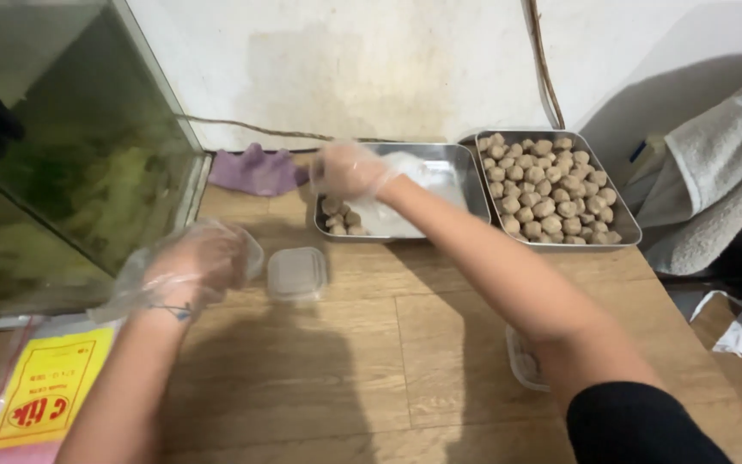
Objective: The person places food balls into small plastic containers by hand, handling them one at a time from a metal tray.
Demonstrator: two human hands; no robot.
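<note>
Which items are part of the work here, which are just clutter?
In use: left hand on a small clear tub; right hand over near-empty steel tray; full tray of meatballs; lidded tub.

Lying about: purple cloth; glass tank; yellow packet; towel.

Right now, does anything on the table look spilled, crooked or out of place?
Nothing looks spilled. Both trays sit flat against the wall, one full of meatballs, the other nearly empty. The only oddity: a small tub sits half hidden under the right forearm near the table's front edge, where it could be knocked.
</note>
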